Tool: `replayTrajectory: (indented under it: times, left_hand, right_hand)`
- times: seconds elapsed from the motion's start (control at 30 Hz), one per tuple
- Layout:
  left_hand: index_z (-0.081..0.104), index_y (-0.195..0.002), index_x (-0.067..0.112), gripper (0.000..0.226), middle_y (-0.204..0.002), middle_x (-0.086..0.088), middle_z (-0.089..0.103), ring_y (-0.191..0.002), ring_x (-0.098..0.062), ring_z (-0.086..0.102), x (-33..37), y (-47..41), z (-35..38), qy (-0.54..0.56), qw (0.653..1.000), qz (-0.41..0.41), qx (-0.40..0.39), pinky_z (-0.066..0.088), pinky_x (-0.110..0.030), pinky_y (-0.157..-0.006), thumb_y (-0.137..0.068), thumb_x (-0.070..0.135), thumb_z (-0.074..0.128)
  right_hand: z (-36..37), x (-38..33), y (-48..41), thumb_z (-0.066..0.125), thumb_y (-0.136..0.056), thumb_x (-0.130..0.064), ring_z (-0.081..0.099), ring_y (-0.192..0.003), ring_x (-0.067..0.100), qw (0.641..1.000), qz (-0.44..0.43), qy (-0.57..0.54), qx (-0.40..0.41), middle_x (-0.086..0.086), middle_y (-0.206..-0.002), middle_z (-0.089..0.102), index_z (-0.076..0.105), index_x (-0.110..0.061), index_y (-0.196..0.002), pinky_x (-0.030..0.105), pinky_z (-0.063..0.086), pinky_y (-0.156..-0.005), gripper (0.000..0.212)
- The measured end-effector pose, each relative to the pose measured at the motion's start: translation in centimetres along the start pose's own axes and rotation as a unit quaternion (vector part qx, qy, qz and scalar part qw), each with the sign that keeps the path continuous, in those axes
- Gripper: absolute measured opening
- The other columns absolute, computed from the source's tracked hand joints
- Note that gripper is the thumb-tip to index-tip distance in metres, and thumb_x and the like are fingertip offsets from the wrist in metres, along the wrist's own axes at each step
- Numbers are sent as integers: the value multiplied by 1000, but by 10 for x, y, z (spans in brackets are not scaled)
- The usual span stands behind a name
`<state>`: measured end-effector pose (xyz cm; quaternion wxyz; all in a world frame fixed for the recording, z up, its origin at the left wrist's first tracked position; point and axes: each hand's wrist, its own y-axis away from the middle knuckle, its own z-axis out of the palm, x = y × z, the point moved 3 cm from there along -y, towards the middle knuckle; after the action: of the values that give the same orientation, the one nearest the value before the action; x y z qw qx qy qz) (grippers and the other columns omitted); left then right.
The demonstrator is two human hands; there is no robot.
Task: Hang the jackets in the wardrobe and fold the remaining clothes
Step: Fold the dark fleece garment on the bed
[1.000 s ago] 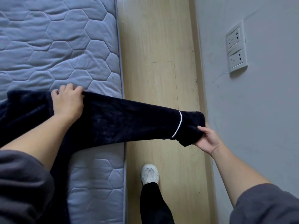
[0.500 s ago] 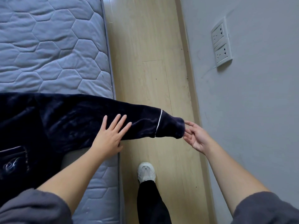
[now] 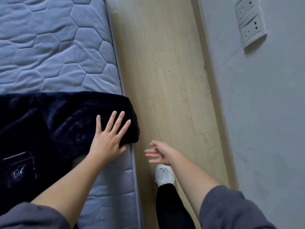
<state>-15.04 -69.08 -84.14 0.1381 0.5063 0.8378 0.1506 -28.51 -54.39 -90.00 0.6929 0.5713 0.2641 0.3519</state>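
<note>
Head view: the dark garment stretches leftward from the bed's right edge; the left hand presses flat on that end, the right hand hovers beside, open and empty.

One view only: camera on my head, wide lens, straight lines bowed near edges. Faces forward and steeply down. Left half: quilted blue-grey mattress. Centre: pale wood-plank floor running up frame. Right side: grey painted wall. My left hand and right hand sit close to lens, just below mid-frame; my white shoe directly under right hand, near bottom.
</note>
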Motion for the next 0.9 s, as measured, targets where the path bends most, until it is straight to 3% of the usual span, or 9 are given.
replayTrajectory:
  times: [0.07,0.17,0.3,0.43,0.57,0.63,0.77,0.83,0.9]
  left_hand:
    - [32,-149,22,80,-159,-11,15,-147,-29,11,-2,1,7,4,1000,-3,4,2,-67,-111,-77,57,38]
    - [29,-149,21,79,-159,-9,14,-147,-28,12,-4,-1,19,7,1000,6,13,1,-66,-112,-79,56,33]
    - [30,-149,20,78,-160,-7,15,-147,-27,13,-6,-3,31,14,999,25,27,1,-65,-112,-80,55,37]
    - [33,-148,18,76,-159,-7,18,-147,-25,13,-7,-5,28,29,999,33,-2,3,-64,-113,-81,54,39]
    - [28,-150,24,75,-160,4,11,-147,-12,-1,-12,-9,15,112,991,10,-65,-8,-56,-114,-84,60,27]
    - [26,-149,28,70,-160,10,7,-145,-4,-6,-15,-12,4,190,977,-16,-97,-12,-51,-114,-86,60,26]
    - [38,-141,27,54,-158,9,19,-146,-5,7,-10,-28,-30,311,929,-104,-171,-5,-51,-116,-91,46,45]
    - [48,-134,24,45,-151,4,36,-141,-12,27,-2,-40,-55,383,894,-164,-164,12,-45,-116,-91,40,50]
    - [58,-124,20,36,-133,1,56,-123,-15,49,10,-53,-91,490,835,-224,-108,34,-30,-104,-91,32,53]
  right_hand:
    - [30,4,-18,31,-103,-43,57,-117,25,998,6,-48,-29,12,-123,62,36,-19,-142,48,36,-104,46]
    - [63,-2,-37,36,-97,-57,63,-102,20,983,-10,-174,-54,5,-110,68,52,-16,-132,38,46,-99,56]
    - [77,-29,-56,40,-98,-52,56,-117,29,908,-92,-399,-87,16,-130,59,53,-12,-135,41,46,-98,56]
    - [54,-48,-56,62,-90,-30,51,-123,38,846,-133,-515,45,16,-142,46,38,-19,-144,55,40,-104,61]
    - [6,-53,-15,70,-84,-15,61,-109,29,792,-169,-566,152,4,-130,57,38,-31,-140,41,54,-79,67]
    - [-10,-60,13,70,-83,-12,65,-102,25,794,-191,-567,103,6,-119,65,51,-22,-132,35,57,-70,54]
    - [-31,-74,63,60,-86,-5,65,-99,31,812,-234,-534,20,15,-112,68,63,-8,-112,42,55,-87,27]
    - [-40,-80,84,55,-87,0,62,-109,34,833,-265,-485,19,17,-118,65,59,-6,-121,46,50,-96,34]
    - [-43,-85,108,53,-88,6,64,-107,31,856,-313,-409,30,15,-117,67,59,-7,-123,43,51,-94,39]
